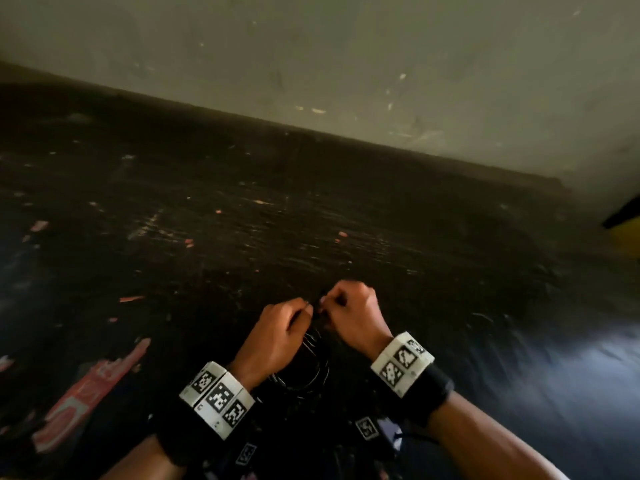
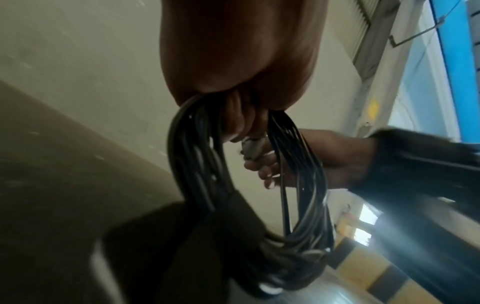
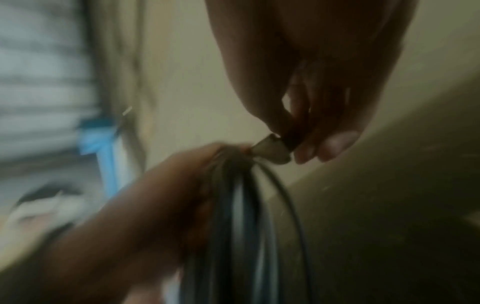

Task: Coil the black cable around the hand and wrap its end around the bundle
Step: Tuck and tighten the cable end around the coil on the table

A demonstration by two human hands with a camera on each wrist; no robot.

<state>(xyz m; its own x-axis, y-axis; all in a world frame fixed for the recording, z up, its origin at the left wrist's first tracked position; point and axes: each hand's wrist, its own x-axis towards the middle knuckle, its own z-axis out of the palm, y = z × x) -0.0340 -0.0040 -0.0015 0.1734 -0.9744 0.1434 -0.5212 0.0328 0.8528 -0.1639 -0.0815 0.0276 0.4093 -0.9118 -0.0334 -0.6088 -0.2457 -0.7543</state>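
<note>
The black cable point(image 1: 304, 368) hangs as a bundle of several loops below both hands, above a dark scuffed floor. My left hand point(image 1: 280, 336) grips the top of the coil point(image 2: 197, 164), its fingers curled round the strands. Close beside it, my right hand point(image 1: 349, 308) pinches the cable's end, a small metal plug point(image 3: 272, 151), between thumb and fingertips right at the top of the bundle point(image 3: 239, 226). The plug point(image 2: 250, 148) also shows between the loops in the left wrist view. One thin strand point(image 3: 291, 205) runs loose from the plug down the coil's side.
A dark, scratched floor point(image 1: 242, 220) with bits of red debris point(image 1: 83, 400) spreads ahead to a pale wall point(image 1: 346, 64). A yellow and black object point(image 1: 627, 226) sits at the right edge. A black cloth point(image 2: 182, 246) lies under the coil's lower end.
</note>
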